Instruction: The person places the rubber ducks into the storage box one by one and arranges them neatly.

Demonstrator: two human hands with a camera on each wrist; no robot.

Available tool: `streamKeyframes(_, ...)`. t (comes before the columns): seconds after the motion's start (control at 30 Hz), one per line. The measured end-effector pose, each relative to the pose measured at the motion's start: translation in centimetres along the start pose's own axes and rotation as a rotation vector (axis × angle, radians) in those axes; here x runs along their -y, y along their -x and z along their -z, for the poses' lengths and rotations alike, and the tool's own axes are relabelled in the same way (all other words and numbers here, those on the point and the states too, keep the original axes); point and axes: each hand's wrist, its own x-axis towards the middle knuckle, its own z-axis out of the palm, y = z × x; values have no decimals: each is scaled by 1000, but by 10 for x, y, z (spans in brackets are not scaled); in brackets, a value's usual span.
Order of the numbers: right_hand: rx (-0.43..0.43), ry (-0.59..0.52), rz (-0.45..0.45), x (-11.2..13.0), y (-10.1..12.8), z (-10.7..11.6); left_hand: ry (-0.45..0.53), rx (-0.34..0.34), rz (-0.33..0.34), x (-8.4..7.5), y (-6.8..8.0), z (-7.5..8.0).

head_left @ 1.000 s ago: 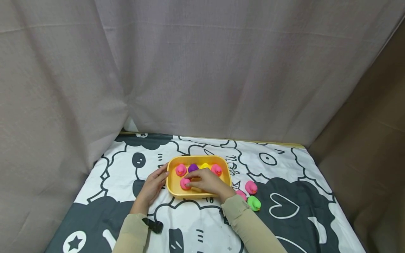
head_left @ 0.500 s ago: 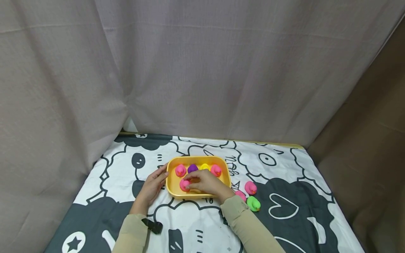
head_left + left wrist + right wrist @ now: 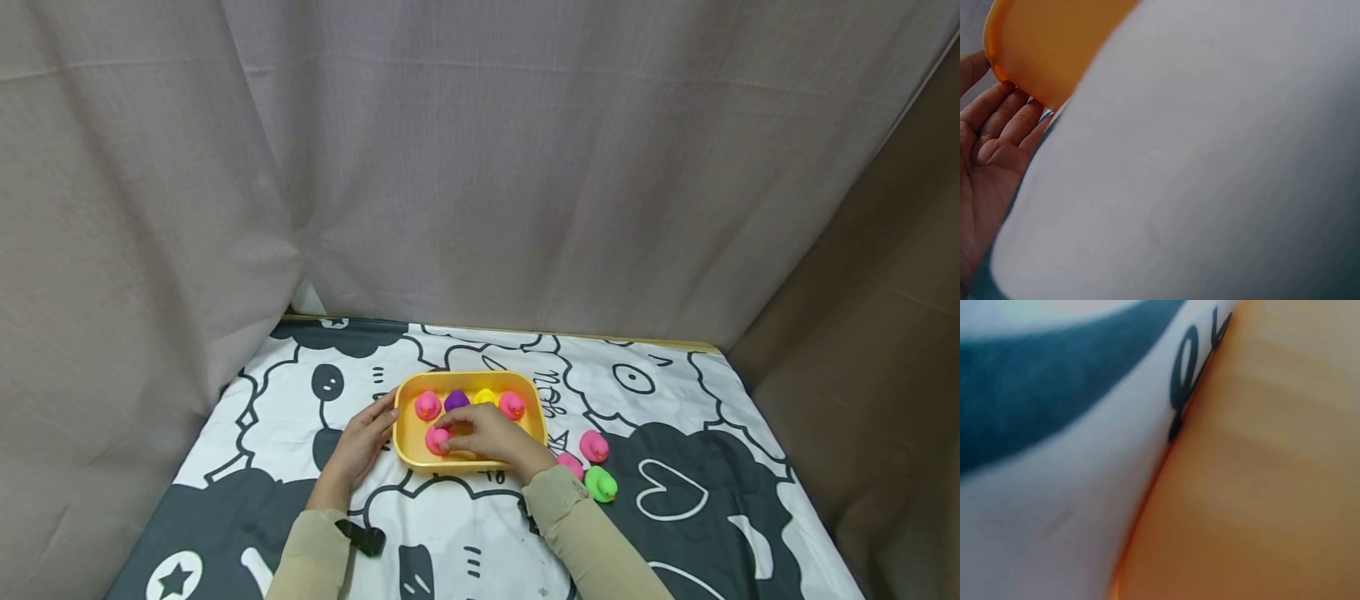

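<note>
A yellow tray (image 3: 534, 398) sits mid-table on a black-and-white cartoon cloth. Along its far side stand a pink duck (image 3: 427, 405), a purple duck (image 3: 456, 401), a yellow duck (image 3: 486, 395) and another pink duck (image 3: 512, 405). My right hand (image 3: 450, 436) reaches into the tray's near-left corner and pinches a third pink duck (image 3: 435, 440) low in the tray. My left hand (image 3: 381, 418) rests with straight fingers against the tray's left rim; the left wrist view shows those fingers (image 3: 999, 122) beside the tray wall (image 3: 1047, 44). The right wrist view shows only the blurred tray wall (image 3: 1272, 487).
Right of the tray, loose on the cloth (image 3: 675, 400), lie two pink ducks (image 3: 594, 446) (image 3: 572, 462) and a green duck (image 3: 602, 483). Beige curtains close off the back and both sides. A black strap (image 3: 362, 536) is on my left wrist.
My right hand and the pink duck it pinches have shifted a little left within the tray. The left hand has stayed at the rim.
</note>
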Motion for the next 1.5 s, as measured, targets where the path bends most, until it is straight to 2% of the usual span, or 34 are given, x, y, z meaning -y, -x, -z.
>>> streamKeyframes(0.57,27,-18,35,2,2,-1,-14,-34,32,-1,1,-1)
streamKeyframes(1.0,25,-23,68,0,1,-2,-13,-7,22,-2,2,0)
streamKeyframes(1.5,10,-32,55,1,4,1,-15,-24,23,-1,-1,-2)
